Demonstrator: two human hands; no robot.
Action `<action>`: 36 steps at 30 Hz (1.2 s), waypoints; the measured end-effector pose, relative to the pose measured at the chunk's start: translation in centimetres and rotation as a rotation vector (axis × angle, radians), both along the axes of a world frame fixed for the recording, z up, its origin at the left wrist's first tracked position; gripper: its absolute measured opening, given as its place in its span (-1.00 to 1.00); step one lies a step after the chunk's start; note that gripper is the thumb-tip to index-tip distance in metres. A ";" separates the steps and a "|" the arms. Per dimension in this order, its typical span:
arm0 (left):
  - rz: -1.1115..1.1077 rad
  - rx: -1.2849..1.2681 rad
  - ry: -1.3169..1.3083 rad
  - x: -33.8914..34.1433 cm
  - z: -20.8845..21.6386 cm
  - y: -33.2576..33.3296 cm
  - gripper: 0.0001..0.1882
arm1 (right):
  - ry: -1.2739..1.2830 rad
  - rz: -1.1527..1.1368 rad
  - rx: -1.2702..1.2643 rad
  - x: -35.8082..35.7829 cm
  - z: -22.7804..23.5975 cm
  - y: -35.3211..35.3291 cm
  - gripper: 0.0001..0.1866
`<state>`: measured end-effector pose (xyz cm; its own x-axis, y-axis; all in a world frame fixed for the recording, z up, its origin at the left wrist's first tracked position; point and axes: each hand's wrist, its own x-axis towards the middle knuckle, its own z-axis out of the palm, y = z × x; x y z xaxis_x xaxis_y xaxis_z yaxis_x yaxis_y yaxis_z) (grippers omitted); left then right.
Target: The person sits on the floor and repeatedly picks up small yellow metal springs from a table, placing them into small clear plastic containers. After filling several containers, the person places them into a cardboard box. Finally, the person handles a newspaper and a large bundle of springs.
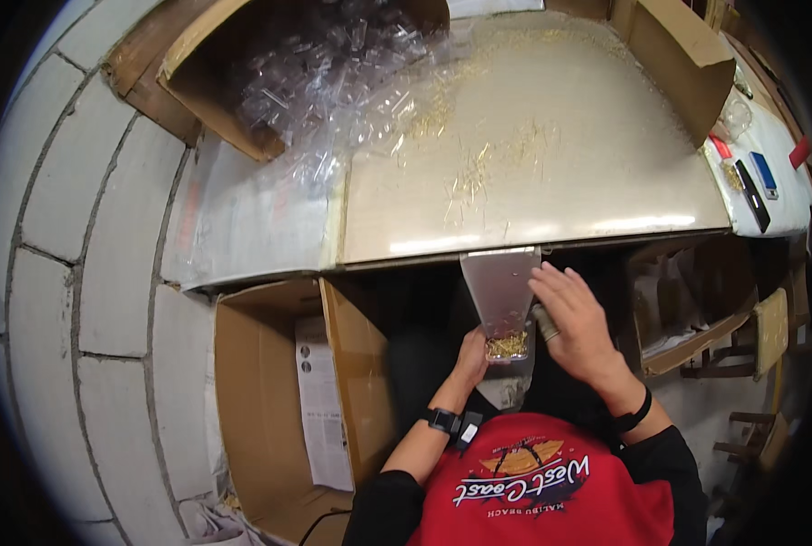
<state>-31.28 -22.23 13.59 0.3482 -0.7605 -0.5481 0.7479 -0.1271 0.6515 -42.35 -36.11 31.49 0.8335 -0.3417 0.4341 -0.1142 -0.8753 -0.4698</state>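
A grey metal chute (501, 289) slopes down toward me from the table's front edge. At its lower end sits a small clear container (494, 357) with thin golden pieces (509, 345) in it. My left hand (469, 356) grips the container from its left side, fingers partly hidden beneath. My right hand (574, 318) lies along the chute's right edge, fingers stretched out. By its thumb there is a greyish band-like thing (545, 324) that I cannot make out.
Golden pieces (479, 177) are scattered over the tabletop (606, 173). A tipped cardboard box (207, 77) spills clear plastic containers (347, 96). An open carton (265, 400) stands below left, another (688, 296) below right. A blue device (763, 175) lies far right.
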 end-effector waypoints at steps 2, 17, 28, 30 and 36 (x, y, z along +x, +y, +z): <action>-0.063 0.019 -0.029 0.1 0.8 0.0 -0.52 | 0.001 -0.017 0.048 -0.9 -0.4 -0.6 -0.56; -0.264 -0.029 -0.083 2.4 6.8 4.1 -0.67 | 0.203 0.134 0.727 -1.4 -6.3 1.6 -0.74; -0.138 0.024 -0.275 1.5 12.2 2.0 -0.62 | 0.008 0.193 0.827 2.0 -3.1 1.0 -0.88; -0.109 0.022 -0.245 1.6 12.7 1.9 -0.60 | 0.046 0.318 0.542 2.0 -2.0 0.3 -0.88; -0.028 -0.130 -0.119 2.7 15.2 1.9 -0.54 | -0.074 0.287 0.475 2.5 1.3 0.1 -0.79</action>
